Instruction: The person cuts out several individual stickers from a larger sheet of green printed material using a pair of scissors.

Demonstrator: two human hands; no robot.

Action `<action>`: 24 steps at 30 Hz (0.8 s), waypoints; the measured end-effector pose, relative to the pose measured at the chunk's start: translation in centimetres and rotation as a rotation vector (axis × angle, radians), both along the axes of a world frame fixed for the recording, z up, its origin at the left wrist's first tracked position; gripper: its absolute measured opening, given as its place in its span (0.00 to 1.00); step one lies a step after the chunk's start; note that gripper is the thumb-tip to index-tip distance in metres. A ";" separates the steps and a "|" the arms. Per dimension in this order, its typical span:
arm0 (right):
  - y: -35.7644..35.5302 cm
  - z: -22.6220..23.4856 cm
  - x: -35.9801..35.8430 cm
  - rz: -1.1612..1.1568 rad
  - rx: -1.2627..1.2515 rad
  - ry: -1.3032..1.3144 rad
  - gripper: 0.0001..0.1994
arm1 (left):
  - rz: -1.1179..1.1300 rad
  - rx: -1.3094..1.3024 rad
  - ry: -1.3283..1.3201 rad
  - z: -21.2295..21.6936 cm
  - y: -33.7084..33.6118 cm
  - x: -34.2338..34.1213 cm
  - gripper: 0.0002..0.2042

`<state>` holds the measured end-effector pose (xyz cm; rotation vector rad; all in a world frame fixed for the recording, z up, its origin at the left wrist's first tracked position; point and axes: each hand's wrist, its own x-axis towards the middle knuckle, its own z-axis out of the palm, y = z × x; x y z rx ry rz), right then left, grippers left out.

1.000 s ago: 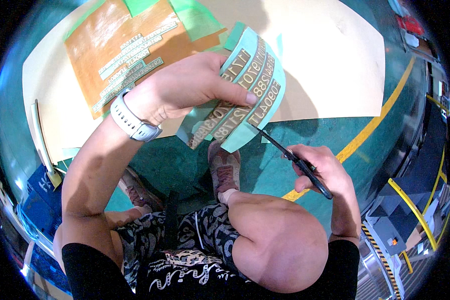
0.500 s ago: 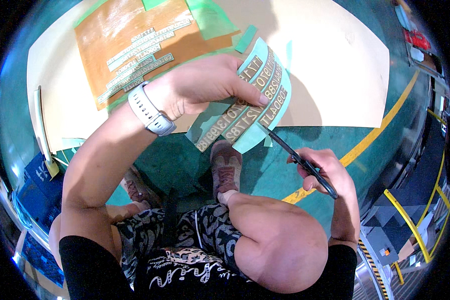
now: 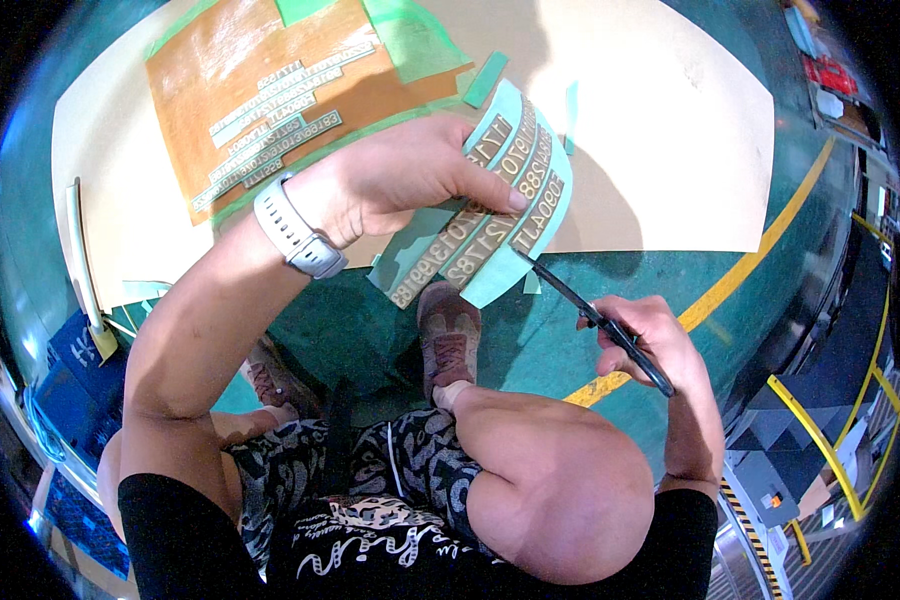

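Observation:
A flexible green printing plate (image 3: 544,192) with rows of raised, mirrored characters curves in my left hand (image 3: 410,178). My thumb presses on its face, while the fingers behind it are hidden. In my right hand (image 3: 652,338) is a pair of scissors (image 3: 600,320) with black handles. Their narrow blades reach up and left to the lower right edge of the plate, beside the end of a character row. Whether the blades are parted is too small to tell.
Beyond my hands, a large pale board (image 3: 690,150) lies on the green floor. On it is an orange sheet (image 3: 185,110) edged with green tape, bearing several strips of raised characters. A yellow floor line (image 3: 740,280) runs at the right. My shoe (image 3: 450,335) stands below the plate.
The plate and my left hand have shifted slightly left. The scissors have moved a little left with them, their tips still at the plate's edge.

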<state>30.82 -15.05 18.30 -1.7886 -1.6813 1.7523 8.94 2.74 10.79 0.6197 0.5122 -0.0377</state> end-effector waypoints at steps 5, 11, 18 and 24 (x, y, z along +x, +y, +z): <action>0.1 0.0 0.1 0.030 0.000 0.006 0.23 | -0.006 0.009 0.027 0.0 -0.1 0.0 0.17; -0.1 0.1 0.1 0.040 -0.030 0.024 0.24 | 0.003 -0.009 0.034 0.1 -0.5 0.2 0.18; 0.2 0.3 -0.2 0.049 -0.046 0.013 0.25 | 0.064 0.011 0.038 -0.3 -1.2 0.3 0.11; 0.2 0.2 -0.2 0.058 -0.021 0.002 0.25 | 0.079 0.016 0.069 0.2 -1.3 0.4 0.11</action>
